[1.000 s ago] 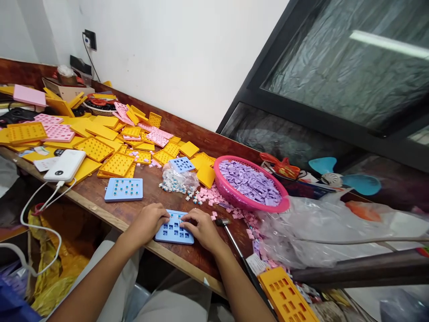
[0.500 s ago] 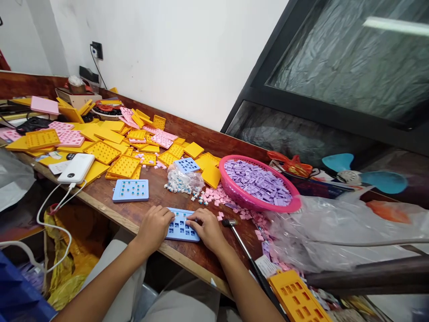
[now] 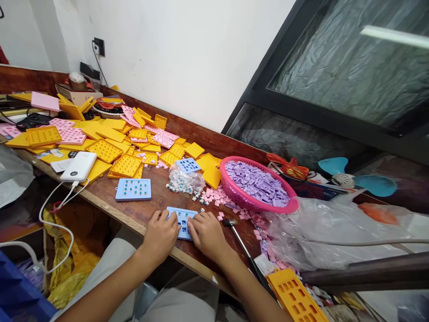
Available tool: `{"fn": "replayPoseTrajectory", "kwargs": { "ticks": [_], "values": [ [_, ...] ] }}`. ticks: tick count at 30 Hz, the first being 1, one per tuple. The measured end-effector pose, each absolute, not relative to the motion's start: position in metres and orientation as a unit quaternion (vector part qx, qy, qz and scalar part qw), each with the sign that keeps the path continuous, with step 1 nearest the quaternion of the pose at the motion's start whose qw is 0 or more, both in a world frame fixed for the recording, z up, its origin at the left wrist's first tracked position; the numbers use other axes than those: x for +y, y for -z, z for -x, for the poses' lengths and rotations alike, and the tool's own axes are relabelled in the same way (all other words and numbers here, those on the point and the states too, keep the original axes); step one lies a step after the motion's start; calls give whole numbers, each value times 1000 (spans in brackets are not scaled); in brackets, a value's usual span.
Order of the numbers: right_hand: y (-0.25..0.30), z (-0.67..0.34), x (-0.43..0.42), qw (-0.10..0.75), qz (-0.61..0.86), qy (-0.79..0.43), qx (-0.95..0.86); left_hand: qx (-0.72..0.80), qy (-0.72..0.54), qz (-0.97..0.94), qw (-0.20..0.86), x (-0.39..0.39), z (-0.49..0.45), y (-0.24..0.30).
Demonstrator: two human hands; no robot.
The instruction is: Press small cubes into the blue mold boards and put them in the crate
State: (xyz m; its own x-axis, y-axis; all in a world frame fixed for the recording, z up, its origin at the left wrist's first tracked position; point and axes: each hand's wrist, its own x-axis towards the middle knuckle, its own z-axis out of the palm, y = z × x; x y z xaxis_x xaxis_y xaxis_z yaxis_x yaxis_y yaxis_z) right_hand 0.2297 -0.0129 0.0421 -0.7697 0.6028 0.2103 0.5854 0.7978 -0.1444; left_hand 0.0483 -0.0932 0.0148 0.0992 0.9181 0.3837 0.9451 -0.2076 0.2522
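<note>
Blue plate: flat, light-blue rectangular plate with square recesses, near the brown wooden table's front edge, between both hands; presumably set there for support and reach.
Left hand: fingers bent over plate's left side; grasp hidden, cannot tell.
Right hand: fingers curled at plate's right side; cannot tell whether gripping.
Obstruction, right: black-handled metal hammer, beside right forearm.
Beyond plate: clear plastic bag of small white-and-blue parts; round pink plastic basket.

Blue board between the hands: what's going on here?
The person's left hand and right hand rest on opposite sides of the blue board, on the table. Two teal-topped pieces show in its far row, with dark square openings nearer. Another blue board, set with similar pieces, lies to the left.
</note>
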Motion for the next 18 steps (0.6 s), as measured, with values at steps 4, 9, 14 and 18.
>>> {"fn": "replayPoseTrajectory", "kwargs": {
  "ticks": [4,9,14,18],
  "values": [
    [-39,-232,38,246,404,-155,-868,-631,250,734,34,-102,-55,-11],
    [-20,-225,79,248,493,-85,-830,-621,233,748,23,-97,-46,-20],
    [-7,-225,79,243,468,-82,-846,-643,254,722,-21,-39,-2,-42],
    [-10,-231,78,245,432,-101,-862,-691,220,685,-67,23,28,-45]
  ]
}}
